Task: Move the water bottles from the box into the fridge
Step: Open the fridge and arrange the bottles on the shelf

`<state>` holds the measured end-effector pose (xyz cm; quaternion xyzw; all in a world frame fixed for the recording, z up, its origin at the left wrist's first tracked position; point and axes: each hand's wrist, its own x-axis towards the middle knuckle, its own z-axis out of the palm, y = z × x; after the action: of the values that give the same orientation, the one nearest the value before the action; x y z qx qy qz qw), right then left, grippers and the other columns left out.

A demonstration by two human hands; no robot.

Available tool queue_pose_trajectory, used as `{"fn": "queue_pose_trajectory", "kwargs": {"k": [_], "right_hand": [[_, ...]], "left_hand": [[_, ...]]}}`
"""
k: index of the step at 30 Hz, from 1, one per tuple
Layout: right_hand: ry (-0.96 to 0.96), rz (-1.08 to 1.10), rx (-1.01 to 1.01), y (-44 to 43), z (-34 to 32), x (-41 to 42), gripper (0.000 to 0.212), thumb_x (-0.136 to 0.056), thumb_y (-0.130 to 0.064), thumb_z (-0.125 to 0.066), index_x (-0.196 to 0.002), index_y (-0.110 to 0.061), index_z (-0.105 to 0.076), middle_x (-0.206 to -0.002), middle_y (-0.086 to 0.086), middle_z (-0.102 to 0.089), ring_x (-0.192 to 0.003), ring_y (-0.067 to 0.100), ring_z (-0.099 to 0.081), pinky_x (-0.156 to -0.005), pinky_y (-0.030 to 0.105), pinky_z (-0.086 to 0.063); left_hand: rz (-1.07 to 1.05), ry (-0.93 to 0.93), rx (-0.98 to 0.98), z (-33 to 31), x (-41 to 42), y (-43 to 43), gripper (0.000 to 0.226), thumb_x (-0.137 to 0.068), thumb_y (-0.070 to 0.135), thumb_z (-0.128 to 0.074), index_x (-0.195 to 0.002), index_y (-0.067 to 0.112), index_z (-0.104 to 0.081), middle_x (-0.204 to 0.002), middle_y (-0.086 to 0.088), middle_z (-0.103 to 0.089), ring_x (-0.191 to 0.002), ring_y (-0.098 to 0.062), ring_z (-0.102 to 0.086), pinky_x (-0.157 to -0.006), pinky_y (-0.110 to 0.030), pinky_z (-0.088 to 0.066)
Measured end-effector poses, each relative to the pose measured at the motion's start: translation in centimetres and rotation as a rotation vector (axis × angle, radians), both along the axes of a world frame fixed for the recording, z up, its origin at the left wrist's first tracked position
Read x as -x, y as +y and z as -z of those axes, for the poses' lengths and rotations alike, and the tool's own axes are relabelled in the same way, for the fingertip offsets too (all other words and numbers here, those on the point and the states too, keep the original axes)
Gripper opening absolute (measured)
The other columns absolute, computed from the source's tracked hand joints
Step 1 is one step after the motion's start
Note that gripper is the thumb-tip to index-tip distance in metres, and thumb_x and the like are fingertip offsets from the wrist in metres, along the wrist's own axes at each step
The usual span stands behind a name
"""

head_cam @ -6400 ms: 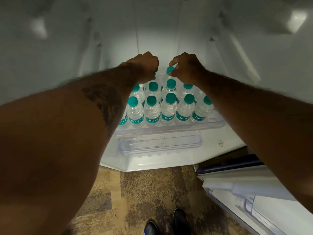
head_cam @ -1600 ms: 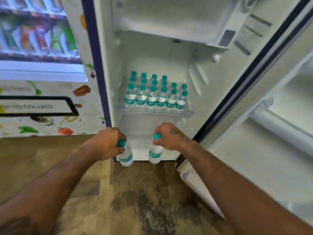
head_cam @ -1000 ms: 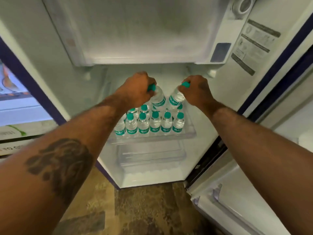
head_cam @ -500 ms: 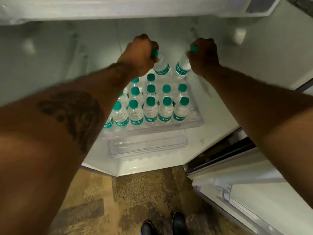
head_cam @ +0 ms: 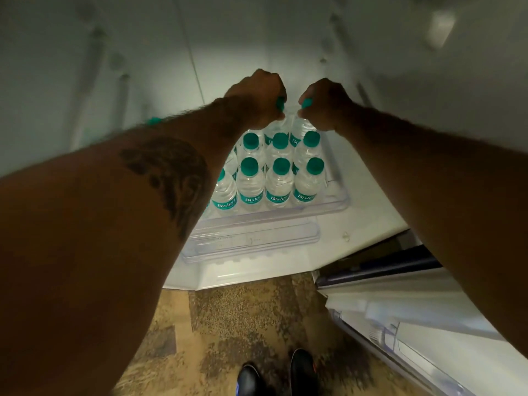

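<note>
1. Reaching deep into the fridge, the left hand (head_cam: 254,95) and right hand (head_cam: 325,102) each have their fingers curled tight around the teal cap of a water bottle, the left bottle (head_cam: 278,121) and the right bottle (head_cam: 300,125).
2. Both held bottles hang just below the fingers, at the back of the shelf (head_cam: 340,201), behind the standing bottles (head_cam: 278,178).
3. Each looks small and full, so light but with some heft; the clear plastic should dent under a squeeze, and could be slippery if wet.
4. Gripping by the rigid cap or neck seems the safest hold here, since neighbours crowd the bodies.
5. Long axes run nearly upright, caps toward the fingers, bases toward the shelf.
</note>
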<state>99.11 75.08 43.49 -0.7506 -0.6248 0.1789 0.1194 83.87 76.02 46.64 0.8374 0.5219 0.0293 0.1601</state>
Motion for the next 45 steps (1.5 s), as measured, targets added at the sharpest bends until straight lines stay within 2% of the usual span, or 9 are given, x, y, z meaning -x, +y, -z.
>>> {"fn": "queue_pose_trajectory", "kwargs": {"k": [7,12,17,26,32,36,38,41,45], "right_hand": [[-0.032,-0.031,0.065,-0.4,0.5,0.0,0.046,-0.09,-0.025,-0.067,-0.131,-0.006,-0.055,-0.131,0.01,-0.059,-0.118,0.025,-0.056,-0.098,0.029,-0.044],[-0.022,-0.05,0.09,-0.8,0.4,0.0,0.045,-0.091,-0.023,-0.066,-0.131,-0.006,-0.055,-0.131,0.01,-0.059,-0.117,0.025,-0.057,-0.095,0.028,-0.044],[-0.054,-0.094,0.092,-0.8,0.4,0.1,0.044,-0.092,-0.026,-0.064,-0.131,-0.007,-0.056,-0.13,0.009,-0.059,-0.116,0.024,-0.057,-0.094,0.027,-0.043],[-0.033,-0.107,0.072,-1.7,-0.1,0.1,0.046,-0.092,-0.031,-0.063,-0.132,-0.009,-0.055,-0.133,0.008,-0.058,-0.117,0.025,-0.056,-0.097,0.029,-0.044],[0.02,-0.062,0.039,-2.1,-0.3,0.5,0.048,-0.099,-0.039,-0.049,-0.137,-0.01,-0.05,-0.141,0.008,-0.052,-0.124,0.025,-0.052,-0.101,0.03,-0.041],[0.009,-0.027,0.0,-2.3,-0.3,0.9,0.047,-0.101,-0.04,-0.042,-0.135,-0.009,-0.053,-0.138,0.009,-0.055,-0.123,0.025,-0.054,-0.102,0.033,-0.041],[0.011,-0.023,-0.009,-2.4,-0.3,0.9,0.043,-0.101,-0.036,-0.045,-0.132,-0.008,-0.054,-0.135,0.01,-0.057,-0.12,0.026,-0.055,-0.101,0.033,-0.043],[-0.014,-0.045,-0.009,-2.6,-0.1,0.8,0.041,-0.097,-0.029,-0.055,-0.132,-0.007,-0.055,-0.136,0.01,-0.056,-0.121,0.026,-0.055,-0.101,0.03,-0.042],[-0.047,-0.059,-0.034,-2.8,0.1,0.7,0.04,-0.093,-0.024,-0.063,-0.129,-0.007,-0.058,-0.133,0.009,-0.058,-0.117,0.025,-0.057,-0.099,0.028,-0.043]], "left_hand": [[0.031,0.085,0.014,1.1,-0.5,-0.2,0.041,-0.091,0.029,-0.067,-0.13,0.017,-0.059,-0.129,-0.009,-0.057,-0.113,-0.027,-0.057,-0.097,-0.038,-0.047],[0.105,0.247,-0.097,0.8,-1.0,-0.3,0.039,-0.096,0.035,-0.059,-0.131,0.019,-0.057,-0.127,-0.006,-0.059,-0.121,-0.026,-0.051,-0.105,-0.046,-0.031],[0.12,0.298,-0.046,1.1,-1.1,-0.4,0.039,-0.097,0.034,-0.057,-0.133,0.018,-0.056,-0.132,-0.005,-0.058,-0.129,-0.024,-0.047,-0.116,-0.054,-0.012],[0.125,0.33,-0.004,0.8,-1.3,-0.9,0.043,-0.1,0.036,-0.051,-0.14,0.02,-0.051,-0.142,-0.004,-0.052,-0.137,-0.023,-0.041,-0.117,-0.059,0.0],[0.091,0.297,0.028,0.5,-1.0,-1.2,0.048,-0.102,0.039,-0.046,-0.146,0.021,-0.042,-0.146,-0.004,-0.049,-0.14,-0.024,-0.038,-0.116,-0.06,0.002],[0.068,0.252,0.051,0.7,-0.6,-1.4,0.047,-0.103,0.036,-0.045,-0.148,0.022,-0.04,-0.147,-0.004,-0.048,-0.14,-0.025,-0.039,-0.116,-0.06,0.0],[0.062,0.235,0.043,1.0,-0.6,-1.4,0.047,-0.103,0.036,-0.046,-0.147,0.023,-0.04,-0.147,-0.004,-0.048,-0.139,-0.025,-0.039,-0.116,-0.06,0.001],[0.059,0.216,-0.023,1.3,-0.9,-1.5,0.038,-0.101,0.031,-0.051,-0.137,0.02,-0.049,-0.135,-0.007,-0.057,-0.131,-0.026,-0.048,-0.117,-0.057,0.001],[0.081,0.23,-0.101,1.5,-1.3,-1.6,0.031,-0.1,0.026,-0.053,-0.13,0.017,-0.051,-0.126,-0.008,-0.061,-0.124,-0.026,-0.053,-0.119,-0.052,0.0]]}}
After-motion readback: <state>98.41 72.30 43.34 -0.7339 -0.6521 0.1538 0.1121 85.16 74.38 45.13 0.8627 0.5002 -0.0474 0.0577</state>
